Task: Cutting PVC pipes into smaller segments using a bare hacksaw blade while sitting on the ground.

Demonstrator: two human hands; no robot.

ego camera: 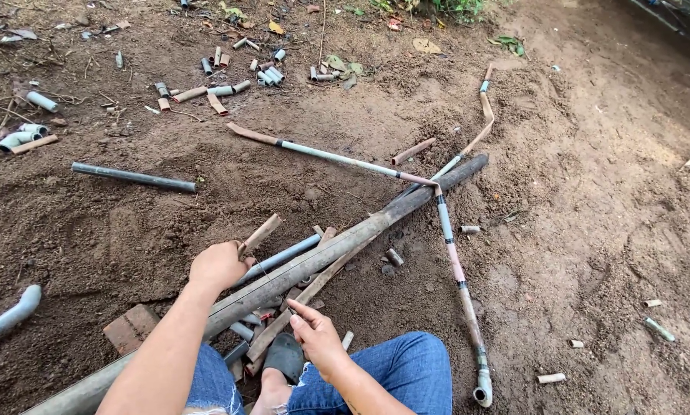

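My left hand (220, 265) is closed around a short muddy brown pipe piece (262, 233) that sticks up and to the right, just above a long dirty pipe (337, 247) lying diagonally across the soil. My right hand (318, 338) hovers lower down with fingers loosely spread and holds nothing, close to a thin brown pipe (295, 306) and my black sandal (285, 356). A grey pipe (283, 257) lies under the long one near my left hand.
A jointed thin pipe line (452, 253) with an elbow end (482, 393) runs down the right. A dark pipe (134, 177) lies at left, a brick (131, 328) by my knee, a grey bend (11, 315) far left, several short offcuts (237, 77) at the top.
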